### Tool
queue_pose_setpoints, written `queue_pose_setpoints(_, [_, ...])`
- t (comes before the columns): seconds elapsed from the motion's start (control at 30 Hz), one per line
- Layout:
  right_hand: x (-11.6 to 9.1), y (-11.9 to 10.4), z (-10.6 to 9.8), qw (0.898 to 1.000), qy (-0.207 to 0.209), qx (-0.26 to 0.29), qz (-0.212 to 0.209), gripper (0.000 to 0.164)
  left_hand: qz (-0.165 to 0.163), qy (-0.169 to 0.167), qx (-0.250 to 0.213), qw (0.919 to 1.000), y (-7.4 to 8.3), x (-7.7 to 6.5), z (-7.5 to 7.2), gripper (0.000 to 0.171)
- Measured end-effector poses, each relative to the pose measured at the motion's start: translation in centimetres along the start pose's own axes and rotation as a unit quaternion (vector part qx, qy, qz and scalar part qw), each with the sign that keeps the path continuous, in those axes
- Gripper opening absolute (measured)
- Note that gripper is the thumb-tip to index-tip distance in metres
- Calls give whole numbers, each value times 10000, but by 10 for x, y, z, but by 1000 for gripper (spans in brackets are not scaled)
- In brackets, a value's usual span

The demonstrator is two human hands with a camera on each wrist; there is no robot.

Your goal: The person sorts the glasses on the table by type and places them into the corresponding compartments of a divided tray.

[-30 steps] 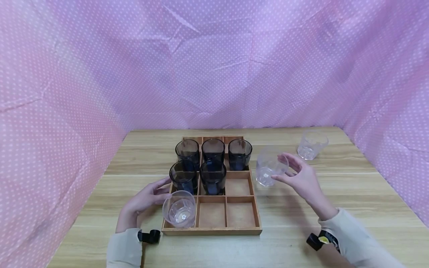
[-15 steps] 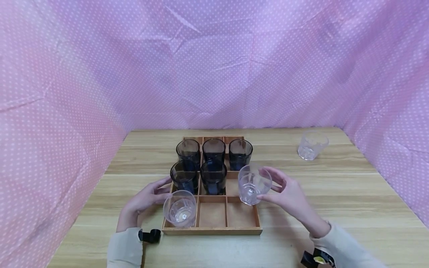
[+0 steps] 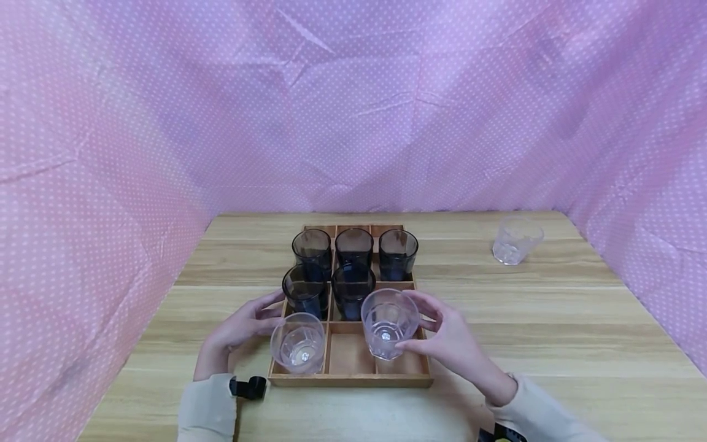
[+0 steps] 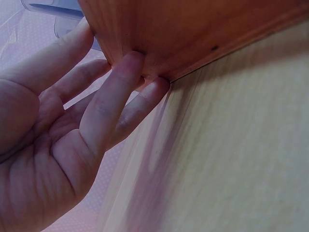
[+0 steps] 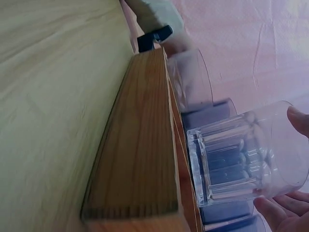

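My right hand [image 3: 450, 337] grips a clear glass [image 3: 389, 322] by its side, thumb and fingers round it. The glass is over the front row of a wooden compartment tray [image 3: 350, 382], at its right part; in the right wrist view its base is close to the tray's top edge. My left hand [image 3: 240, 331] rests at the tray's left side. In the left wrist view its fingertips touch the tray's outer wall [image 4: 193, 38]. A second clear glass [image 3: 298, 344] stands in the front left compartment. Dark glasses [image 3: 354, 291] fill several compartments behind.
Another clear glass [image 3: 516, 240] stands on the wooden table [image 3: 552, 319] at the far right. Pink dotted cloth [image 3: 353, 123] hangs behind and at both sides of the table. The front middle compartment [image 3: 347, 353] shows a bare bottom.
My right hand has carried the clear glass leftward and nearer, from beside the tray to over its front row. The left hand has stayed at the tray's side.
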State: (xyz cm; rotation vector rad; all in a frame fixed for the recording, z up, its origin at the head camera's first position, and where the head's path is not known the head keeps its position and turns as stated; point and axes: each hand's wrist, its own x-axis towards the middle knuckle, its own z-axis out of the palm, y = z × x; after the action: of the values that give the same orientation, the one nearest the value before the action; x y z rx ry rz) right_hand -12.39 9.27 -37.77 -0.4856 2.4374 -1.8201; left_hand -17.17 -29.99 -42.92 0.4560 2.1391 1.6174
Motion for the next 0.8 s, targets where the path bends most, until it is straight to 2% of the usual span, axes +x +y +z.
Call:
queue_pose_setpoints(0.13, [2, -2, 10, 9995, -205, 238, 29, 78, 15, -5, 14, 10000, 0, 0, 0, 79])
queue_pose_setpoints(0.3, [2, -2, 23, 9979, -439, 400, -266, 81, 15, -28, -1, 10000, 1, 1, -1, 79])
queue_pose_setpoints(0.47, [4, -3, 35, 9966, -505, 397, -524, 82, -27, -14, -2, 10000, 2, 0, -1, 79])
queue_pose_setpoints(0.63, [6, -4, 41, 9965, -530, 461, -453, 82, -46, -20, -24, 10000, 2, 1, -1, 78])
queue_pose_setpoints(0.8, [6, -5, 45, 9972, -581, 446, -165, 83, -58, -11, -19, 10000, 2, -1, -1, 78])
